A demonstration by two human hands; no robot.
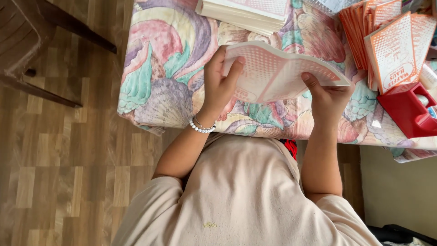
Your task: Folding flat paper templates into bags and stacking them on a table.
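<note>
The left hand [218, 86] pinches the left edge of a pink-printed paper sheet [277, 73], thumb on the upper face and fingers curled under it. The right hand [328, 98] grips the sheet's right end the same way, thumb pressed on top near the lower edge. Between the two grips the sheet bows upward along a soft fold, held just above the tablecloth [168, 82] and close to the person's chest. A bead bracelet [201, 127] circles the left wrist.

Judging from this hold, the main risk is a crooked crease: the fold line looks slanted, and if one thumb presses down sooner than the other, the halves will likely settle out of line. The paper looks thin, so a hard pinch at either edge could dent or tear it. Both grips sit near the margins, so a slip of one hand would probably let that side flop and the sheet swing down onto the cloth.

Farther out, a pale stack [246, 13] of similar sheets lies at the table's far edge, and a fanned row of orange bags [387, 41] stands to the right, just beside a red holder [407, 109]. A wide sweep of the right elbow or of the sheet's corner could knock the bags over, since they lean loosely against each other. A dark chair [41, 41] stands well apart on the wood floor [59, 173].
</note>
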